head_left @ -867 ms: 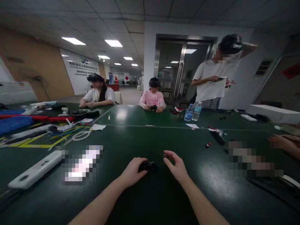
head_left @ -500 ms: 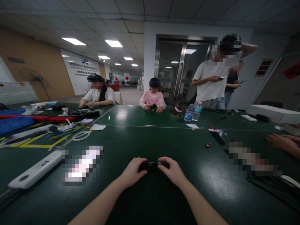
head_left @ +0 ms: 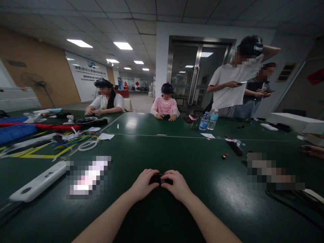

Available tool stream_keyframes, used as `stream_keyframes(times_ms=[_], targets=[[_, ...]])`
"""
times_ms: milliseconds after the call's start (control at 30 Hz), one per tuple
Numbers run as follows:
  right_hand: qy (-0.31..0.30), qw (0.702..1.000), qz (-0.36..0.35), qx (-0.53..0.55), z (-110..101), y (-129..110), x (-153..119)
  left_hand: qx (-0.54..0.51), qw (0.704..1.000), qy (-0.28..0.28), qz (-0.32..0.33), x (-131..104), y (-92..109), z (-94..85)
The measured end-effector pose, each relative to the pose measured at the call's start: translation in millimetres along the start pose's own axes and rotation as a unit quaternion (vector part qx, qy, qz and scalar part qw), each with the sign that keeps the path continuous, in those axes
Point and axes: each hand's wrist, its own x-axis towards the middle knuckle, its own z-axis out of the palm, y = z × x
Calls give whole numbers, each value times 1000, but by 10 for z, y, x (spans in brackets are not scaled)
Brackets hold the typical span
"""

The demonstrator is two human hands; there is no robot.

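In the head view, a small black object lies low at the middle of the green table. Its kind cannot be made out, since fingers cover much of it. My left hand holds its left end between curled fingers and thumb. From the other side, my right hand has its fingers and thumb closed on the right part. The fingertips of the two hands are close together over the object.
On the left lie a white power strip, a blurred-out bright phone-like slab and a coil of white cable. Two water bottles stand far right of centre. A red and black bit and black cables lie rightward.
My right hand has moved left along the black object, closer to my left hand, which stays in place. At the right edge another person's hand has drawn back.
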Motion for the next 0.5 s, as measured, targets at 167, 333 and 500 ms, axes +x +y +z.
stream_keyframes(times_ms=[167, 333, 500], targets=[[-11, 1000, -10, -9, -42, -28, -26, 1, 1000, 6, 0, -1, -4, 9], [-20, 1000, -13, -8, -76, -39, -58, -2, 1000, 14, 4, 5, -83, 81], [-8, 1000, -27, -7, -53, 1, -40, 31, 994, 106, -1, -52, 174, -115]])
